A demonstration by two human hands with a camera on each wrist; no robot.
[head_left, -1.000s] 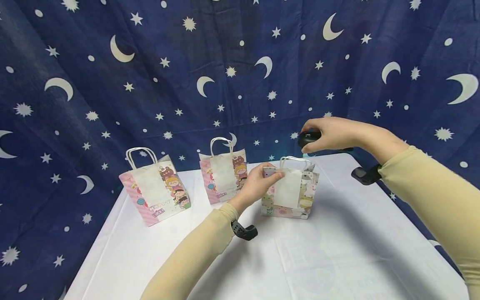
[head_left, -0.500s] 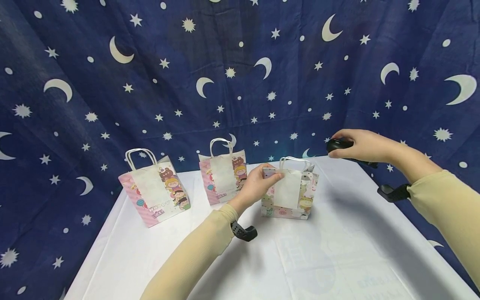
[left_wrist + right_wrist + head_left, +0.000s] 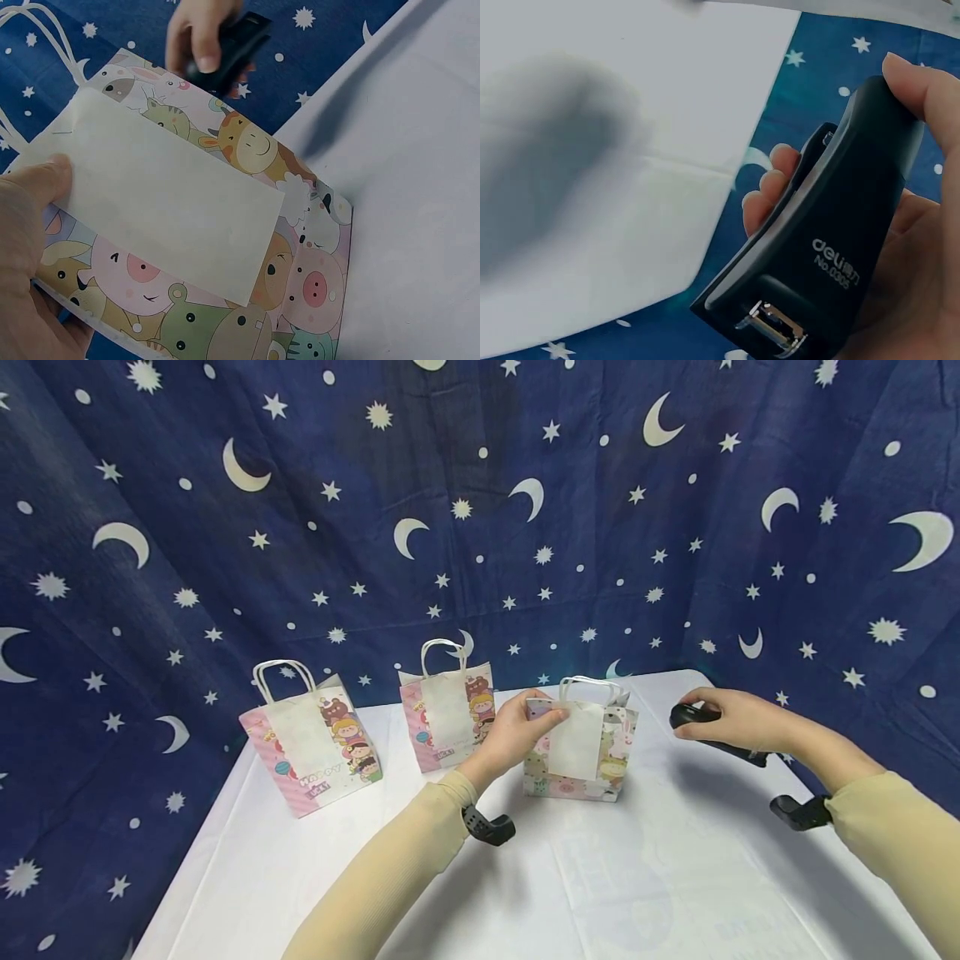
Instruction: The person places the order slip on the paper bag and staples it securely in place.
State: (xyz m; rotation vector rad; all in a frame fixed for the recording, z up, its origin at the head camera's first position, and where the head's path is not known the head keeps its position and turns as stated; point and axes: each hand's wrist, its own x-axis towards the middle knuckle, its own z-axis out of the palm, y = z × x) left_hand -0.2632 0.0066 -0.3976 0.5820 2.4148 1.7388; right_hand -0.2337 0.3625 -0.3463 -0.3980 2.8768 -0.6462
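Observation:
A small paper gift bag (image 3: 576,752) printed with cartoon animals stands on the white table, a plain white paper panel (image 3: 172,195) on its face and white twisted handles on top. My left hand (image 3: 513,731) pinches its upper left edge, thumb on the front and fingers behind. To the right of the bag, my right hand (image 3: 738,722) grips a black stapler (image 3: 825,217) above the table. In the right wrist view, the thumb lies on the stapler's top and the fingers curl round its base. The stapler also shows behind the bag in the left wrist view.
Two pink and white gift bags with cartoon figures stand to the left: one at the far left (image 3: 311,747), the other in the middle (image 3: 447,714), close to my left hand. A white cloth (image 3: 600,877) covers the table. Behind hangs a blue moon-and-star curtain (image 3: 480,510).
My right hand has carried the stapler away from above the animal bag, to the right and then lower toward the table. My left hand keeps its pinch on the bag.

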